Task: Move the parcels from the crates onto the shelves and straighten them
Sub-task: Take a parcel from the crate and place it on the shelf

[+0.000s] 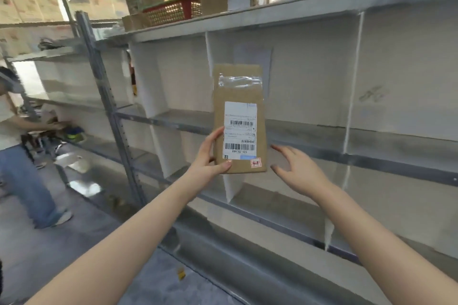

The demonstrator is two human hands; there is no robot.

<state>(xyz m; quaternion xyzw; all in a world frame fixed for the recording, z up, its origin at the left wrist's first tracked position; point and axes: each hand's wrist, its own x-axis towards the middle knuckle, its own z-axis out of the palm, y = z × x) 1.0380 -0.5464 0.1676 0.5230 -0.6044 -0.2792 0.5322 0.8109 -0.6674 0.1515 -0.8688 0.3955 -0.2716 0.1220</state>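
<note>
A flat brown cardboard parcel (239,91) with a white barcode label stands upright in front of the grey metal shelving. My left hand (210,156) pinches its lower left corner, thumb on the front face. My right hand (297,168) hovers just right of the parcel's lower edge, fingers spread and apart from it. The parcel is level with the middle shelf board (322,136), in front of a bay between two white dividers. No crate is in view.
White dividers (352,86) split the shelves into bays. The top shelf carries a red basket (173,11) and cardboard boxes (223,0). Another person (14,136) stands at the left reaching into the neighbouring rack. A metal upright (109,106) stands left of the bay.
</note>
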